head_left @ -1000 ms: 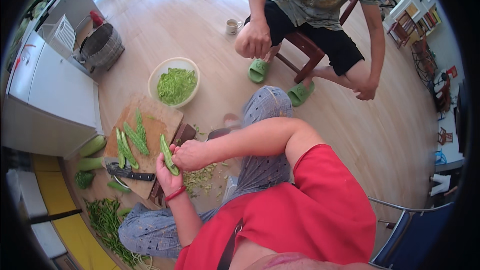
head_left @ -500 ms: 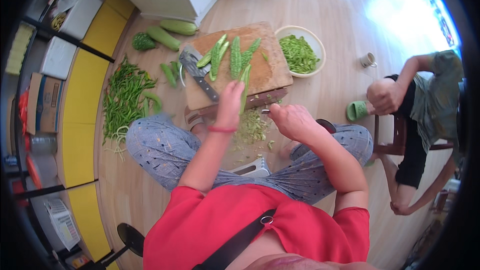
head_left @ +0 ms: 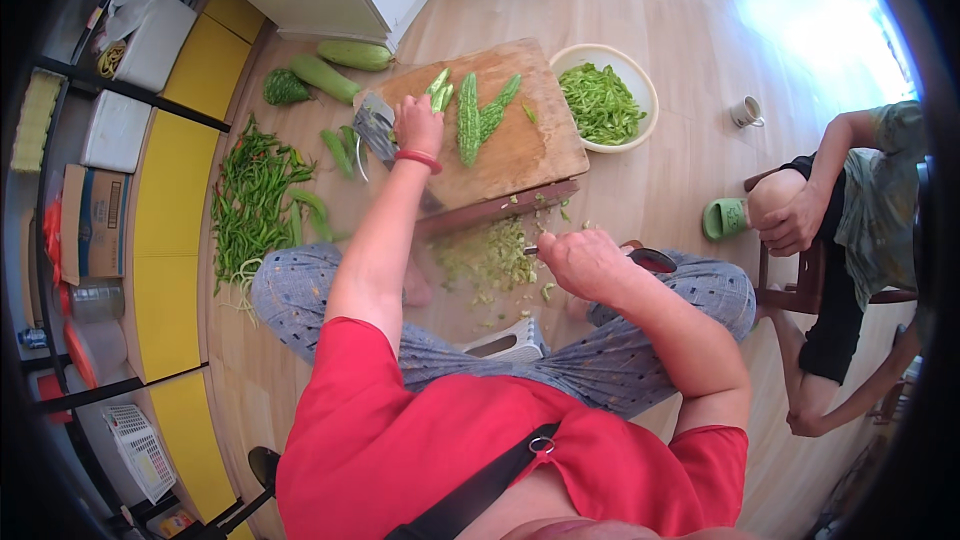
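Observation:
My left hand is over the left part of the wooden cutting board, its fingers closed around pale green bitter melon halves that it partly covers. Two more bitter melon halves lie to their right, bumpy side up. Under my left wrist, a cleaver rests flat along the board's left edge, its handle mostly hidden. In front of the board my right hand grips a metal spoon; a narrow end sticks out by the thumb, and a dark shiny rounded part shows behind the hand.
Scraped pith litters the floor between my feet. A white bowl of sliced green pieces stands right of the board. Green chilies and long gourds lie left. A seated person and a cup are at right.
My left hand has moved up and left, carrying a bitter melon half from the board's front edge to the halves at its left. My right hand with the spoon has dropped slightly.

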A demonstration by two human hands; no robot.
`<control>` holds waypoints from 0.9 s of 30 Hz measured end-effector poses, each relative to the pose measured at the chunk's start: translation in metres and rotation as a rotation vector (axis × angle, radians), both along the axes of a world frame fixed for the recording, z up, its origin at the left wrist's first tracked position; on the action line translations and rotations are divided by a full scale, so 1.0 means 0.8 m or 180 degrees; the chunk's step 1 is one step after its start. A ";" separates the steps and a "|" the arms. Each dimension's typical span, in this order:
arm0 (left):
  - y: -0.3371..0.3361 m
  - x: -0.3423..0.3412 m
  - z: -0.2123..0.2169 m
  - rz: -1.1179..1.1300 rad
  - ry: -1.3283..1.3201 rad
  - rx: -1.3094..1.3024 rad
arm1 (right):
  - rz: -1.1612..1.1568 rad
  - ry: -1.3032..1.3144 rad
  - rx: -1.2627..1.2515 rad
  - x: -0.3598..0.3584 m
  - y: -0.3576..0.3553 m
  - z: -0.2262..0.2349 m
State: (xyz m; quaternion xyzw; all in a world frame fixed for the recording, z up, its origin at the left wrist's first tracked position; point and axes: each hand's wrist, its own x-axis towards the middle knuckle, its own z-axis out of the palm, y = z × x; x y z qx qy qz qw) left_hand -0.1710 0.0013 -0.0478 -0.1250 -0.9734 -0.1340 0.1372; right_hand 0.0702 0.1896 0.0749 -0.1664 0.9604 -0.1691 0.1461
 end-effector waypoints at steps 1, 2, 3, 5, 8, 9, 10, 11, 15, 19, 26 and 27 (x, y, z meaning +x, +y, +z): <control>0.003 0.000 -0.001 -0.0193 0.0344 0.0213 | -0.0023 0.0013 -0.0040 0.002 -0.001 0.000; 0.009 0.004 -0.003 -0.0282 0.0148 0.0370 | -0.0018 -0.0001 -0.0060 0.003 0.000 0.000; 0.018 0.010 -0.006 -0.0370 -0.0049 0.0526 | -0.0015 -0.0015 -0.0080 0.004 0.001 0.000; 0.041 0.028 0.000 -0.0486 -0.0451 0.0553 | -0.0022 -0.0067 -0.0111 0.006 0.004 -0.001; 0.065 0.035 0.004 -0.0016 -0.0760 0.0187 | -0.0012 -0.0119 -0.0136 0.008 0.007 -0.004; 0.071 0.035 0.003 0.0029 -0.0783 0.0258 | -0.0021 -0.0125 -0.0120 0.010 0.008 -0.004; 0.075 0.031 0.000 0.0077 -0.0799 0.0316 | -0.0028 -0.0121 -0.0117 0.011 0.010 -0.003; 0.073 0.026 -0.005 0.0146 -0.0808 0.0365 | -0.0031 -0.0113 -0.0127 0.011 0.010 -0.001; 0.046 0.000 -0.031 0.0307 -0.1224 0.1862 | -0.0070 -0.0082 -0.0198 0.012 0.013 0.006; 0.018 0.019 -0.018 -0.0017 -0.2802 0.5309 | -0.0137 -0.0026 -0.0296 0.014 0.013 0.007; 0.050 0.155 0.039 -0.0919 -0.4690 0.6986 | -0.0514 -0.0020 -0.0288 0.015 0.031 0.006; 0.057 0.175 0.047 -0.0933 -0.4816 0.6960 | -0.0640 0.0019 -0.0328 0.012 0.033 -0.002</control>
